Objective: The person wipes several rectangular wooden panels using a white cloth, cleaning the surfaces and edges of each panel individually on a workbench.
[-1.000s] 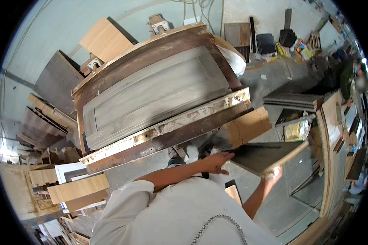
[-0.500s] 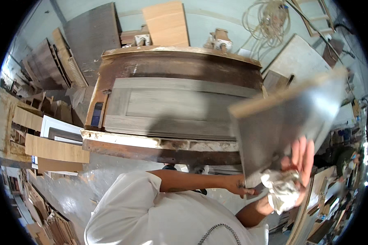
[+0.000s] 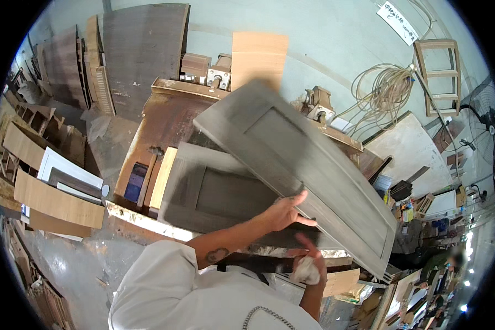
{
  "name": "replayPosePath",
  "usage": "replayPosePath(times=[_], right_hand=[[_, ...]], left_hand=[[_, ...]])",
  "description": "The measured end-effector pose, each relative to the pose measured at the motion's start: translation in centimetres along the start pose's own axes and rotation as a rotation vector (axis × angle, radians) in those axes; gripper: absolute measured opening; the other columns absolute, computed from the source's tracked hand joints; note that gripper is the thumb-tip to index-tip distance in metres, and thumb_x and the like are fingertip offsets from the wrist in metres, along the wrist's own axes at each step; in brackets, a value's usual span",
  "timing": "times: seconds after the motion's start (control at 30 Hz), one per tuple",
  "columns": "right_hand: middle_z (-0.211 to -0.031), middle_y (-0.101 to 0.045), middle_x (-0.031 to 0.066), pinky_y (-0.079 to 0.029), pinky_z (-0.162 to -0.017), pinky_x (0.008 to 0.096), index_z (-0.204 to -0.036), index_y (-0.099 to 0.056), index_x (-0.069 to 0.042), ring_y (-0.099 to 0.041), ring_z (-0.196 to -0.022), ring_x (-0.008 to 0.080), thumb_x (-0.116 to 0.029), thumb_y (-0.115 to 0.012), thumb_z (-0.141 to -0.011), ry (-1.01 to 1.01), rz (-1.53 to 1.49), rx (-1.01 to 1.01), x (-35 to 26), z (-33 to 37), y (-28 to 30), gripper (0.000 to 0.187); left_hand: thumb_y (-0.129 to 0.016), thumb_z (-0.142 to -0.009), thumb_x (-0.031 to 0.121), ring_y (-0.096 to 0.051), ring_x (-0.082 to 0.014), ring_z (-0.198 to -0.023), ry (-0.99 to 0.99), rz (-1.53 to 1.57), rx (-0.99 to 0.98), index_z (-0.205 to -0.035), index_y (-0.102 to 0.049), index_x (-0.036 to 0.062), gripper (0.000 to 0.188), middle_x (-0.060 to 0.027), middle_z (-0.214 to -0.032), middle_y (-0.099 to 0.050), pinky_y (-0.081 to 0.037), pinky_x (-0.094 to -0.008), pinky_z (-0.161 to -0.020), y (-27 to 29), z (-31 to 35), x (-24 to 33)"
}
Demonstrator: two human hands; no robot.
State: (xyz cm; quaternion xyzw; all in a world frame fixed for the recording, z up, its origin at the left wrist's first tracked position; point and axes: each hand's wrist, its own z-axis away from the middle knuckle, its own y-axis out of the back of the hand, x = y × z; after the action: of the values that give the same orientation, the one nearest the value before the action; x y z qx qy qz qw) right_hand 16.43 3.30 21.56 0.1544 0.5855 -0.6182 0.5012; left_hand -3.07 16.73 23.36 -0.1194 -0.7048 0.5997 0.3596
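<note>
A grey-brown framed cabinet door is tilted over the workbench, its far left part above a second door. My left hand is at its near long edge, thumb against the door and fingers partly hidden. The second grey-brown cabinet door lies on the bench, partly covered by the raised one and my left forearm. My right hand is below the raised door's near edge, its fingers smeared by motion. A crumpled white cloth sits in that hand.
The brown workbench has a hammer, a dark blue box and a pale wood strip at its left. Boards lean against the wall. Coiled hose hangs at the back right, near a fan.
The upper door has swung from the right to over the bench and second door. My left hand has moved up along its edge; the right hand, with the cloth, has moved left. The view has shifted.
</note>
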Motion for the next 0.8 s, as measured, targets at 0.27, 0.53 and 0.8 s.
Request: replayPosePath(times=[0.27,0.53,0.8], right_hand=[[-0.056,-0.056,0.0018,-0.052,-0.045,0.0309,-0.077,-0.059,-0.012,-0.059,-0.049,0.0179,-0.036,-0.054,-0.091,0.321,-0.436,0.571,-8.5,-12.6,8.9,0.029],[-0.083,-0.065,0.0068,-0.056,-0.069,0.036,-0.103,-0.058,-0.006,-0.064,-0.074,0.023,-0.018,-0.043,-0.095,0.117,-0.429,0.463,-11.3,-27.9,19.7,0.021],[-0.075,-0.065,0.0049,-0.051,-0.063,0.0362,-0.098,-0.065,-0.008,-0.062,-0.069,0.0208,-0.056,-0.063,-0.08,-0.305,-0.037,0.639,-11.8,-33.0,17.0,0.051]], left_hand=[[-0.055,-0.092,0.025,-0.051,-0.0352,-0.112,-0.061,0.213,0.292,-0.125,-0.037,-0.0034,0.046,-0.0192,-0.124,-0.045,-0.053,-0.0522,-0.089,7.0,-5.2,5.7],[-0.048,-0.096,0.025,-0.051,-0.0372,-0.11,-0.14,0.3,0.388,-0.124,-0.035,-0.0046,0.043,-0.0207,-0.124,-0.042,-0.048,-0.0525,-0.096,13.6,-13.2,9.7],[-0.033,-0.095,0.052,-0.059,-0.0362,-0.106,0.31,-0.077,0.409,-0.138,-0.024,-0.0061,0.073,-0.0257,-0.117,-0.057,-0.049,-0.047,-0.089,13.7,-12.3,11.8]])
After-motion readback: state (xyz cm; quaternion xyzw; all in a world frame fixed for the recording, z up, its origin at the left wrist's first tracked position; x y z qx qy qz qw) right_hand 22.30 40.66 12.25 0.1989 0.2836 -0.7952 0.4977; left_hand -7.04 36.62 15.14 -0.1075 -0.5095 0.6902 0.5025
